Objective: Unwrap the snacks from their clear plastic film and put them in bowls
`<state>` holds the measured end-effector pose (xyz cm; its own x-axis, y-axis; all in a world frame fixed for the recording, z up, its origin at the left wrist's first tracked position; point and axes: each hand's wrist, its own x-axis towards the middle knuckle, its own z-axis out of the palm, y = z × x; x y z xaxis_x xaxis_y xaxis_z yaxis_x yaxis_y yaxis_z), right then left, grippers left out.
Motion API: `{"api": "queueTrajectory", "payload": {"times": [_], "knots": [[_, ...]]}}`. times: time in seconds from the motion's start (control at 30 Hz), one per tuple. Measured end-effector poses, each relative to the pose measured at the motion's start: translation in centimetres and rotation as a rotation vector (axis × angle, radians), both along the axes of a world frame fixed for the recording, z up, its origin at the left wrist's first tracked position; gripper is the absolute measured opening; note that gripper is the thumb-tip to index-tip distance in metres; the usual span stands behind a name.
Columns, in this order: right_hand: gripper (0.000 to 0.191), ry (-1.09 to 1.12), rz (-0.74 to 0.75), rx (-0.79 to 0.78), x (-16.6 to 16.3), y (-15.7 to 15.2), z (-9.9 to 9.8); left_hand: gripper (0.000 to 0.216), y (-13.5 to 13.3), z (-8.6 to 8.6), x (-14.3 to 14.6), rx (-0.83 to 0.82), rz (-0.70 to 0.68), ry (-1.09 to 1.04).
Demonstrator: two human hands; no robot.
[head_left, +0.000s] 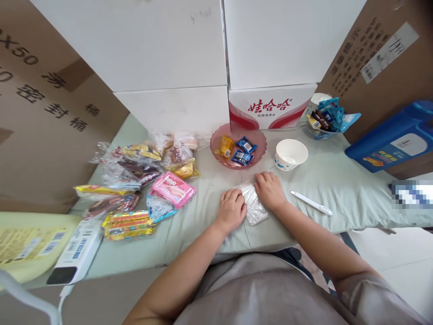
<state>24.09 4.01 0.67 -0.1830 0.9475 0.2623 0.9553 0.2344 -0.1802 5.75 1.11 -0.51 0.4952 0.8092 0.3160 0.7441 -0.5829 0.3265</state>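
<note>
1. Handling one clear packet (254, 206) is the work right now, and the whole job looks only partly done. Three small packets sit in the pink bowl (261, 142), but the clear one lies outside it, on the green cloth surface (203, 225). A big pile of snack packets (142, 167) lies on the left, so plenty seems to be left.
2. Big boxes: four white boxes (169, 45) show at the back, two on top of two. Two brown boxes (50, 135) stand at the sides, one left and one right.
3. Big bottles: one yellow jug (30, 257) on the left, one blue bottle (395, 135) on the right.
4. The pile is too jumbled to count. One pink packet (174, 187) lies at its right side.
5. Bowls and cups: one pink bowl, one clear bowl (321, 134) with snacks, and two white cups (284, 163).
6. Hands: two. The left hand (232, 210) touches the clear packet's left side; the right hand (269, 189) touches its right side. Both hands' fingers are bent. I cannot tell if they pinch or just rest.
7. White cutter, maybe: one (311, 203), lying apart from the right hand.
8. Bowl packets: one orange packet (225, 146) and two blue packets (242, 157).
</note>
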Motion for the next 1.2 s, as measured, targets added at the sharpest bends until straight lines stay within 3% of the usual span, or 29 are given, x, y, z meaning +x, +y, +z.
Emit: {"api": "queueTrajectory", "payload": {"times": [0.07,0.1,0.2,0.27,0.4,0.57,0.77,0.97,1.07,1.2], "knots": [[0.026,0.043,-0.041,0.089,1.3,-0.6,0.7,0.007,-0.2,0.1,-0.2,-0.018,-0.003,-0.032],[0.026,0.071,0.031,0.112,1.7,-1.2,1.0,0.009,-0.2,0.2,-0.4,-0.032,-0.004,-0.051],[0.027,0.110,0.496,0.016,2.0,-4.5,1.4,0.018,-0.2,0.3,-0.6,-0.066,-0.015,-0.089],[0.027,0.105,0.671,-0.076,1.7,-7.2,1.0,0.023,-0.2,0.3,-0.6,-0.071,-0.033,-0.092],[0.026,0.091,0.634,-0.055,1.3,-10.9,-0.4,0.014,-0.5,0.2,-0.5,-0.074,-0.133,-0.080],[0.026,0.135,0.662,0.032,1.1,-11.5,0.4,0.016,-0.6,0.4,-0.4,-0.134,-0.214,-0.092],[0.028,0.177,0.709,-0.092,0.8,-6.6,2.3,0.033,0.0,-0.4,-0.9,-0.212,-0.200,-0.220],[0.020,0.068,0.437,-0.186,-0.6,-1.4,1.0,0.066,0.1,-1.0,-1.0,-0.180,-0.119,-0.331],[0.023,0.015,0.403,-0.170,-1.2,-0.9,-0.1,0.055,0.1,-0.7,-0.9,-0.180,-0.106,-0.379],[0.027,0.004,0.383,-0.120,-1.6,-1.4,-1.0,0.016,0.0,-0.7,-0.7,-0.152,-0.030,-0.312]]}}
